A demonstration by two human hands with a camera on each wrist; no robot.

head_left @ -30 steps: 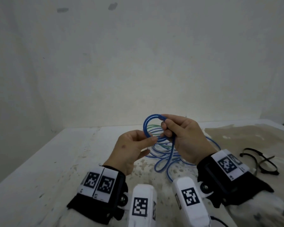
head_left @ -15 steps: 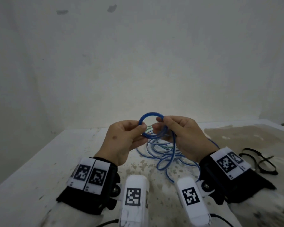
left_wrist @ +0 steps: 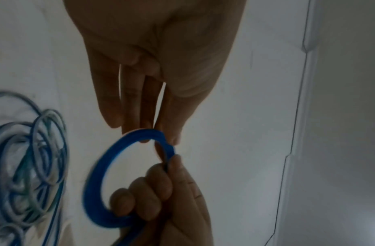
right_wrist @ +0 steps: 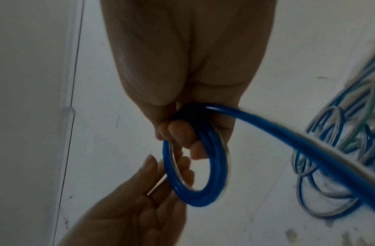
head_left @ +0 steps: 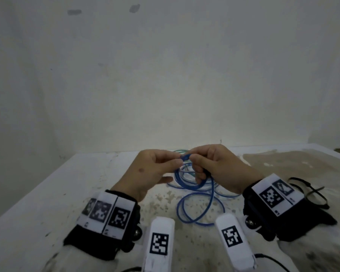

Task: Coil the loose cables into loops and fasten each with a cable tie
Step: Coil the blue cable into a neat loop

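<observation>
The right hand [head_left: 214, 165] had its fingers curled round a small coil of blue cable [right_wrist: 195, 168], likely to keep the finished turns stacked; the left hand [head_left: 151, 169] pinched the coil's far edge between thumb and fingertips [left_wrist: 171, 133], seemingly to steady it for another turn. Both hands were raised together above the white table [head_left: 47, 193], where the uncoiled blue length trailed into a loose heap of cables [head_left: 196, 195]. Black cable ties [head_left: 306, 190] lay well apart to the right, unused. Knuckles hid the coil from the head view, and blur left its number of turns uncertain
</observation>
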